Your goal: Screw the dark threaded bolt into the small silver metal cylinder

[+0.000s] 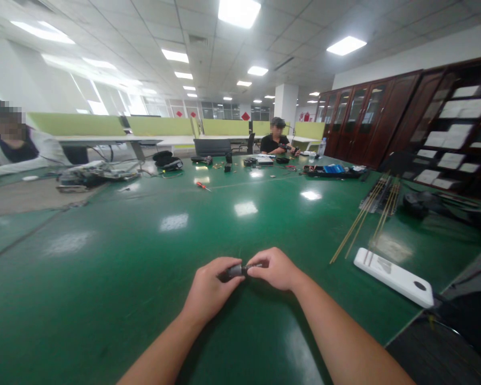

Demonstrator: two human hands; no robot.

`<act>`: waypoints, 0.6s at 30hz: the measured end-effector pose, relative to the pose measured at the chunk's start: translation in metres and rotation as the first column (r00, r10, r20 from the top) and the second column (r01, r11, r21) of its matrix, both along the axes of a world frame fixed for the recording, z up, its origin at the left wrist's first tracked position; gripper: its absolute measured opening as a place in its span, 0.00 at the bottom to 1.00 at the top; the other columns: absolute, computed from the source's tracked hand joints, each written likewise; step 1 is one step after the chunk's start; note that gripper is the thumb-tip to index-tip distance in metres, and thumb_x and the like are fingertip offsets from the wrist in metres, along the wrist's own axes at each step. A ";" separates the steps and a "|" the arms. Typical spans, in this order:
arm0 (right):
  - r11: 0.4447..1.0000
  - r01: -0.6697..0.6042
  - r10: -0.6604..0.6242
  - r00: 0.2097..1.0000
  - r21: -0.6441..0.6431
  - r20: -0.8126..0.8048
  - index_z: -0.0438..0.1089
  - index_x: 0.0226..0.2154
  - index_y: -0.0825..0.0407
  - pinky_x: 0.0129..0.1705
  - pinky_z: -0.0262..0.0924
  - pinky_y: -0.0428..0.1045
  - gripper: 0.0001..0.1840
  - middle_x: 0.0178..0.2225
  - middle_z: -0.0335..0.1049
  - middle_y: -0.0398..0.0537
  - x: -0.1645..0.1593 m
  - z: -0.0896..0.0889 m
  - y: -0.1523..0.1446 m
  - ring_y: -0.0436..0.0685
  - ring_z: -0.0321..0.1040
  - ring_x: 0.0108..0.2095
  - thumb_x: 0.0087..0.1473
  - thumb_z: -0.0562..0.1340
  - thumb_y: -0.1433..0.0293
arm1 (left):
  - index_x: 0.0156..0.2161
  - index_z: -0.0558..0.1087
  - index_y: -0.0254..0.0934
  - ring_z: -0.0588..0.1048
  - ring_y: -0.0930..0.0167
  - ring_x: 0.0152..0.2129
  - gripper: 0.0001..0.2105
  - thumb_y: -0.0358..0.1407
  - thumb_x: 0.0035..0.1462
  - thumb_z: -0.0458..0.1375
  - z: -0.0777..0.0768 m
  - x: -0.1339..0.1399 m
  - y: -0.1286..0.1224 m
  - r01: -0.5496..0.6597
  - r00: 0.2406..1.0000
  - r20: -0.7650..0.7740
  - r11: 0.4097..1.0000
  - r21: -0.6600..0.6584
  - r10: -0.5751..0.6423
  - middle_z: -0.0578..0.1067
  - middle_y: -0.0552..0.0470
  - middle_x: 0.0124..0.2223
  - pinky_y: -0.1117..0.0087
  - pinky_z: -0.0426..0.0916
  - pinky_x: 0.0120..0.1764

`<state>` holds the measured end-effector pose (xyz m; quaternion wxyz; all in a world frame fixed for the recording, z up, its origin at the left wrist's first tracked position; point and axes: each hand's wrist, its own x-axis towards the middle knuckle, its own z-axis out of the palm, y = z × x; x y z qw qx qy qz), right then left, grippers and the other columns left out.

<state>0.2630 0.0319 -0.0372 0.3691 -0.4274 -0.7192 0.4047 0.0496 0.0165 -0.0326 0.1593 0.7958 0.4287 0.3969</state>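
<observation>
Above the green tabletop, near its front middle, both of my hands meet at a small dark cylinder (235,270) with a grey band. My left hand (211,286) is closed around its left part, thumb and fingers pinching it from both sides. At the other end, my right hand (276,269) pinches a thin dark piece (253,266) that lines up with the cylinder. My fingers cover much of both, so I cannot tell what kind of part they are or whether they are joined.
A white oblong device (393,278) lies at right, by several thin brass-coloured rods (358,224). Farther off is a red-handled screwdriver (201,185). Dark equipment and a tray with blue items (333,169) line the far side. One person (274,141) sits opposite, another (20,144) at left.
</observation>
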 end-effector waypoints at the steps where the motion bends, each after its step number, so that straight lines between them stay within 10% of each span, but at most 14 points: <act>1: 1.000 0.001 -0.001 1.000 0.003 0.000 0.81 0.35 0.51 0.34 0.62 0.47 0.09 0.31 0.79 0.46 0.000 0.000 0.000 0.55 0.71 0.31 0.49 0.67 0.67 | 0.43 0.78 0.42 0.78 0.64 0.39 0.11 0.35 0.52 0.65 0.000 0.000 0.000 0.000 1.000 0.001 1.000 0.000 0.000 0.80 0.50 0.42 0.63 0.73 0.46; 18: 0.999 0.013 -0.013 1.000 0.034 0.000 0.80 0.34 0.53 0.32 0.60 0.46 0.09 0.29 0.77 0.46 0.002 0.000 0.000 0.53 0.69 0.29 0.49 0.66 0.68 | 0.43 0.78 0.44 0.77 0.65 0.39 0.12 0.34 0.52 0.65 -0.002 -0.001 0.002 -0.010 1.000 0.017 1.000 -0.006 0.010 0.79 0.53 0.42 0.65 0.72 0.45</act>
